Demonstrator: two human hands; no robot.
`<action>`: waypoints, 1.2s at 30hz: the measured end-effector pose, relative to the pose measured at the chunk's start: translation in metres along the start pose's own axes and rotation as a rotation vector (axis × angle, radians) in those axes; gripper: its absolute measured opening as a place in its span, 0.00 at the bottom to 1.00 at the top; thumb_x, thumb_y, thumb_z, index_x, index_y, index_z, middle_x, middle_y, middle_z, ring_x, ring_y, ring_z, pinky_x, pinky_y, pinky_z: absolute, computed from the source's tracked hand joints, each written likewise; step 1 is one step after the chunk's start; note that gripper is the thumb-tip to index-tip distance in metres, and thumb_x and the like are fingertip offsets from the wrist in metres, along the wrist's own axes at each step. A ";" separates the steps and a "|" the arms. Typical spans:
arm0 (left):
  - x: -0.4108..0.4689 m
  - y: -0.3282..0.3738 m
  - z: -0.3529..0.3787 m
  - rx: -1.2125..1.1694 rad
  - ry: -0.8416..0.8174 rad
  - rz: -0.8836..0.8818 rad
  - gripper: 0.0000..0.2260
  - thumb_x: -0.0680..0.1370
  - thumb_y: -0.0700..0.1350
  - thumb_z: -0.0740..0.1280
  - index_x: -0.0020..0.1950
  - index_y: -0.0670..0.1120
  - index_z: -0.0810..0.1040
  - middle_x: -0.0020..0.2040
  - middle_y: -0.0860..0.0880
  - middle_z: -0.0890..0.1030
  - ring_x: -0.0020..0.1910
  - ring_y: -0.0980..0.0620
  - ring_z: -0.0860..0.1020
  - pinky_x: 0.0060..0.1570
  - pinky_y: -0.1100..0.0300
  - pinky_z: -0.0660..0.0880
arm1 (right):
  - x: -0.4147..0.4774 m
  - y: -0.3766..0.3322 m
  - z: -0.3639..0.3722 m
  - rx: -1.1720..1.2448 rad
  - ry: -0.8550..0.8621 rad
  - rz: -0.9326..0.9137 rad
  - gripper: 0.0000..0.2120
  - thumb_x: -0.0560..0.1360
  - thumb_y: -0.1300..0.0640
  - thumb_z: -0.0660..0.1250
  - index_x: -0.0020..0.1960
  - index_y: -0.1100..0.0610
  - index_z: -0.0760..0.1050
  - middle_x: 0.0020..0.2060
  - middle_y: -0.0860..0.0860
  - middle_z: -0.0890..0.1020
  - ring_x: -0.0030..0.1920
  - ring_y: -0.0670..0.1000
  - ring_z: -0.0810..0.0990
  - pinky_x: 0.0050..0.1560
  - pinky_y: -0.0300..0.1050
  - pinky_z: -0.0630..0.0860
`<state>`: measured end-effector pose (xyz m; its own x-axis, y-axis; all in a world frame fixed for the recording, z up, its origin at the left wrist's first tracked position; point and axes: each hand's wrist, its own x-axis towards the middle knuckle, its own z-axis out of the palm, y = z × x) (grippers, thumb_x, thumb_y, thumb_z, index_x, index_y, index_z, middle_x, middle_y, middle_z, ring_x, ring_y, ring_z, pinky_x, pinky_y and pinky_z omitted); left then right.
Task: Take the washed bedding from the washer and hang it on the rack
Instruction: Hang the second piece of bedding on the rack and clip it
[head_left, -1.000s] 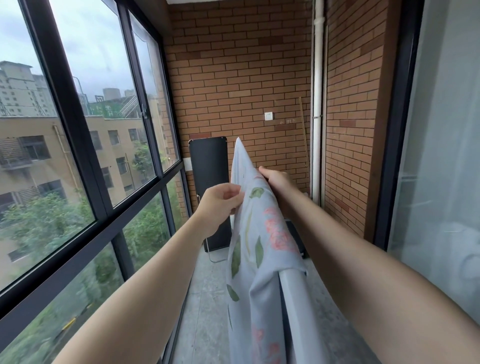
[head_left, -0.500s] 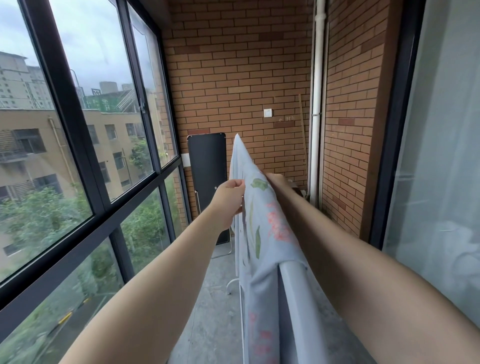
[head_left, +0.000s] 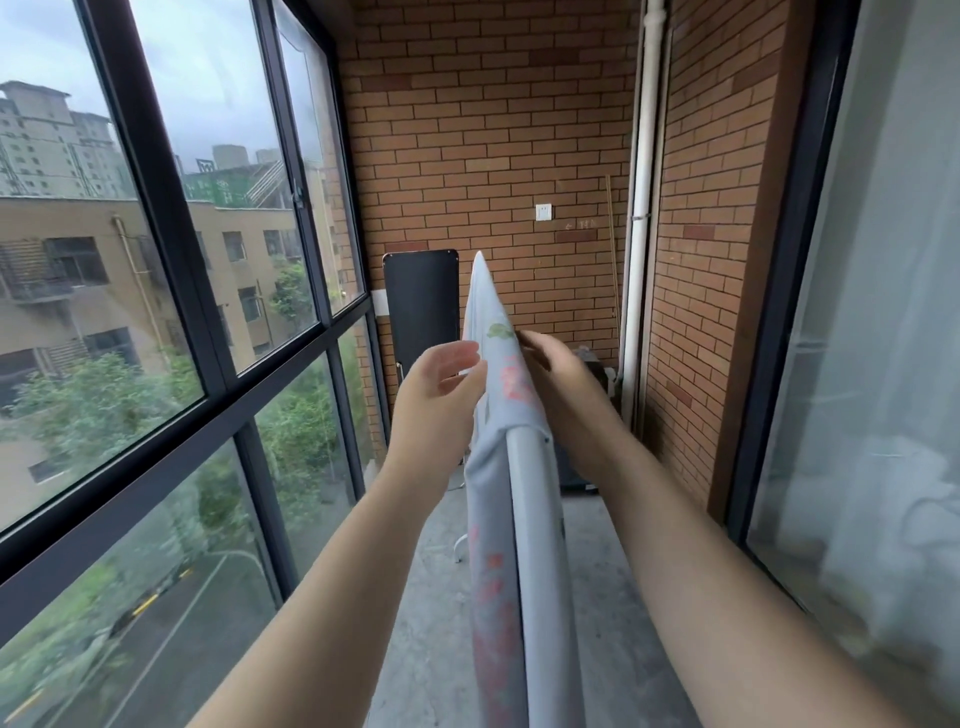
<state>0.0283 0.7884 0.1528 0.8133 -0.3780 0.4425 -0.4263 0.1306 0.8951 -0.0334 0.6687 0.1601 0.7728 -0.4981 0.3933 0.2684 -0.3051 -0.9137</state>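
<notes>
Because the floral sheet (head_left: 488, 467) is draped over the white rack bar (head_left: 535, 519) and rises to a peak beyond your fingertips, judge it as soft, limp and probably heavy with damp. It will likely sag and slide, not hold a shape. Your right hand (head_left: 556, 374) has its fingers (head_left: 530, 340) curled on the fold at the ridge, holding it. Your left hand (head_left: 441, 384) is loose, its fingers (head_left: 462, 353) relaxed just beside the cloth and holding nothing. Take the hem either side of the ridge. A black panel (head_left: 421, 322) leans on the brick wall (head_left: 493, 130) beyond your fingers.
</notes>
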 end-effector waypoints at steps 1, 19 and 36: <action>-0.020 0.006 -0.003 -0.016 0.018 0.026 0.09 0.78 0.45 0.71 0.58 0.51 0.80 0.53 0.55 0.83 0.52 0.59 0.82 0.48 0.64 0.77 | -0.017 -0.003 -0.003 0.014 0.009 -0.050 0.13 0.79 0.45 0.64 0.63 0.44 0.76 0.59 0.48 0.83 0.61 0.51 0.80 0.63 0.56 0.76; -0.132 0.034 -0.021 0.370 0.180 0.448 0.19 0.74 0.43 0.74 0.65 0.51 0.80 0.55 0.60 0.83 0.56 0.59 0.80 0.52 0.60 0.78 | -0.140 -0.019 -0.014 -0.482 0.248 -0.627 0.09 0.75 0.52 0.70 0.43 0.54 0.71 0.34 0.45 0.74 0.35 0.49 0.73 0.32 0.49 0.73; -0.134 0.050 -0.021 0.814 0.369 0.531 0.15 0.75 0.46 0.68 0.61 0.47 0.83 0.33 0.47 0.83 0.28 0.42 0.79 0.28 0.55 0.75 | -0.139 -0.042 -0.022 -0.730 0.482 -0.681 0.07 0.76 0.57 0.72 0.43 0.55 0.74 0.33 0.45 0.76 0.33 0.49 0.73 0.30 0.43 0.68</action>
<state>-0.0936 0.8645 0.1394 0.4545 -0.1305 0.8811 -0.7922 -0.5115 0.3329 -0.1643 0.7332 0.1461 0.2450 -0.2601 0.9340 0.0260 -0.9612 -0.2745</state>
